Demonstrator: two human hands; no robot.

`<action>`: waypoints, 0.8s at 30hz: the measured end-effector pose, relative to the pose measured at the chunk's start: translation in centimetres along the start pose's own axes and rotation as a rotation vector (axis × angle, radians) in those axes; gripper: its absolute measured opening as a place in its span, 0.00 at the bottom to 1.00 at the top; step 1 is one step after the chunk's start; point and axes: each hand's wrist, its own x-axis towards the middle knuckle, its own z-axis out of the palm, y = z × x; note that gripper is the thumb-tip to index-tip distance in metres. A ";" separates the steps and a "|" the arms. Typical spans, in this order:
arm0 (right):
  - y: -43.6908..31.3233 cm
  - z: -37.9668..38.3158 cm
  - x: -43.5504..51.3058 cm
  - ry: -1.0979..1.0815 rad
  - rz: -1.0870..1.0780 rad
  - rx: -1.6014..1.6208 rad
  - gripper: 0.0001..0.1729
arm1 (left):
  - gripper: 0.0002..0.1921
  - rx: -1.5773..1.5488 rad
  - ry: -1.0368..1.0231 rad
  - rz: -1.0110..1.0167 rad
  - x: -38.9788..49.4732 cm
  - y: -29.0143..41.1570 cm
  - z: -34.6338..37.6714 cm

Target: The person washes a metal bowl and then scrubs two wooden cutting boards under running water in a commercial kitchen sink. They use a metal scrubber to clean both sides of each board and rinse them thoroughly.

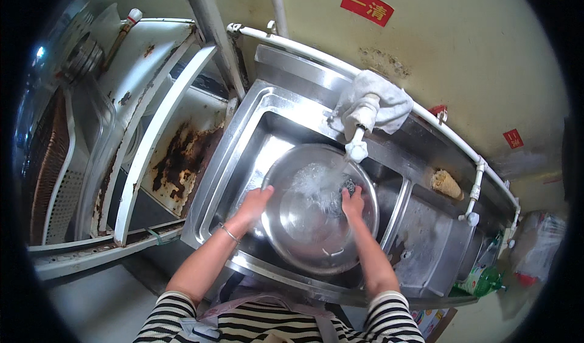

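A large round stainless steel basin point(296, 252) sits in the left bowl of a steel sink point(273, 137). My left hand point(256, 202) grips the basin's left rim. Inside the basin, toward its right side, my right hand point(353, 202) holds a dark metal scouring pad point(349, 186) against the wall. From a white tap point(356, 151) at the back, water point(315, 179) runs into the basin and splashes. A grey-white cloth point(388, 101) is wrapped around the tap's base.
A rusty white metal shelf point(141, 151) stands at the left, with a woven basket point(50, 169) on it. Right of the basin is a second sink bowl point(424, 238). A tan loofah-like roll point(446, 184) lies on the back ledge. A green plastic bottle point(487, 281) is at the far right.
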 end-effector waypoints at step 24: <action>5.4 -2.9 -4.0 -0.388 -0.530 -0.943 0.27 | 0.24 0.209 0.193 0.105 -0.5 -2.1 2.0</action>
